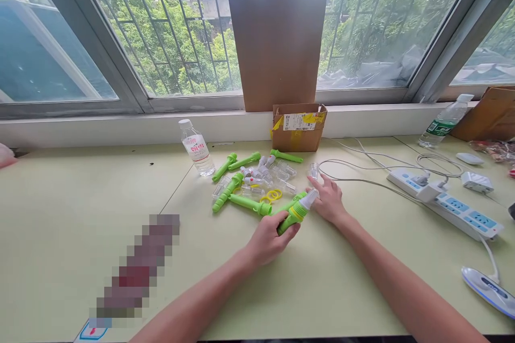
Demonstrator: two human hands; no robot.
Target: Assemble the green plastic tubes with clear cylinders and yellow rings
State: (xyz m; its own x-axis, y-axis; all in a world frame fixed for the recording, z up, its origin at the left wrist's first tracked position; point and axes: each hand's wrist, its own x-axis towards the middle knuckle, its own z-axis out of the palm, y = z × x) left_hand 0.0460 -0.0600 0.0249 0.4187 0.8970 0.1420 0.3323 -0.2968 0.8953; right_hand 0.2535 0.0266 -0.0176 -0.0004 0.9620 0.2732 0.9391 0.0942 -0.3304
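My left hand [270, 238] is closed around a bright green plastic tube [285, 224], which tilts up to the right. It has a yellow ring near its top and a whitish translucent nozzle [309, 199] on its end. My right hand [329, 201] is beyond the nozzle, fingers spread, its fingertips at a clear plastic cap [314, 170]. Whether they grip the cap is unclear. Left of the hands lie several green tubes [228, 193], more clear caps [281, 171], white nozzles with red marks [252, 180] and yellow rings [274, 194].
A small cardboard box [300, 142] stands by the window ledge. One water bottle [197, 147] is left of the parts, another [444, 120] far right. Cables run to a power strip [446, 206] on the right, with a white-blue device [488, 290] near the front edge.
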